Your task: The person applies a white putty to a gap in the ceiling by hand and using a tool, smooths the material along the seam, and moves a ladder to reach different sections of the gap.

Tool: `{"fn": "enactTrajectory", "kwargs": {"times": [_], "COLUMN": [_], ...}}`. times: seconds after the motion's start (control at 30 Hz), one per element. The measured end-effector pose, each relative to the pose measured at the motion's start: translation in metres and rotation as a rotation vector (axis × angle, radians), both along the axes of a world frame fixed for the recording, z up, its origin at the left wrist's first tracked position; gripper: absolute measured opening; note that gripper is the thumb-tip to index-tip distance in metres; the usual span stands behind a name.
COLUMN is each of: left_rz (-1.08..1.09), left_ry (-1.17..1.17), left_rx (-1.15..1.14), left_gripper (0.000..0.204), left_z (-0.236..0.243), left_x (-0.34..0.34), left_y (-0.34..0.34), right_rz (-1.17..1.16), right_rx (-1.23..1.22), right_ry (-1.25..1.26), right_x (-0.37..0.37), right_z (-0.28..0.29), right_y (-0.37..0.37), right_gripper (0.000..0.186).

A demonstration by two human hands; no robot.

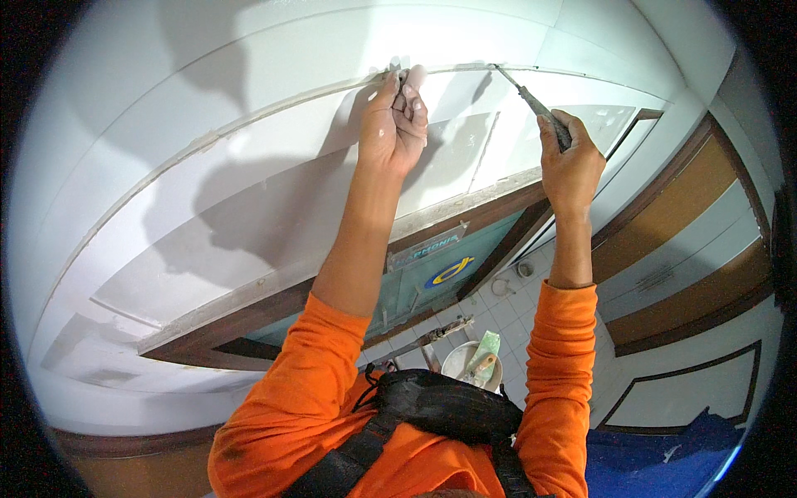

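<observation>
Both my arms reach up to a white wall panel with a rough horizontal seam along it. My right hand is closed round the dark handle of a screwdriver-like tool. Its thin shaft points up and to the left, and the tip meets the seam. Left of it, my left hand is raised at the same seam, palm toward me, with whitish dust on the fingers. Those fingers are curled and pinched together; a small dark thing shows between them, too small to name.
Below the seam runs a brown wooden frame round a glass pane with stickers. On the tiled floor stands a white bucket holding a handled tool. Brown-and-white door panels are at the right, above a blue sheet.
</observation>
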State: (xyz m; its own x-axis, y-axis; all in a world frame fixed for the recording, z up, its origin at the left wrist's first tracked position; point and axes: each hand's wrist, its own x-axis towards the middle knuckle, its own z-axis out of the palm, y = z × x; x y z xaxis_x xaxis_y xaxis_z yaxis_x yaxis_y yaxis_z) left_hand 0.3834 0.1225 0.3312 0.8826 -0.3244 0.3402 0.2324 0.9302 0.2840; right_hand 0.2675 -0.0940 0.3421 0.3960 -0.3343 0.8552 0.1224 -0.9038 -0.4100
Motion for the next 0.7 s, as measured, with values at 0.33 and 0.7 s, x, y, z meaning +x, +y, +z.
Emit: {"fn": "enactTrajectory", "kwargs": {"times": [0.33,0.7], "left_rz": [-0.057,-0.041], "left_ry": [-0.071,-0.043], "left_rx": [-0.035,-0.024], "left_gripper": [0.023,0.022], "left_z": [-0.005,-0.010], "left_x": [0.007,0.012], "left_y": [-0.001,0.002], "right_rz": [0.001,-0.013], "right_rx": [0.010,0.016], "right_ry": [0.004,0.028], "right_x": [0.000,0.000], "right_z": [0.000,0.000], "right_y": [0.000,0.001], "right_gripper": [0.025,0.027]}}
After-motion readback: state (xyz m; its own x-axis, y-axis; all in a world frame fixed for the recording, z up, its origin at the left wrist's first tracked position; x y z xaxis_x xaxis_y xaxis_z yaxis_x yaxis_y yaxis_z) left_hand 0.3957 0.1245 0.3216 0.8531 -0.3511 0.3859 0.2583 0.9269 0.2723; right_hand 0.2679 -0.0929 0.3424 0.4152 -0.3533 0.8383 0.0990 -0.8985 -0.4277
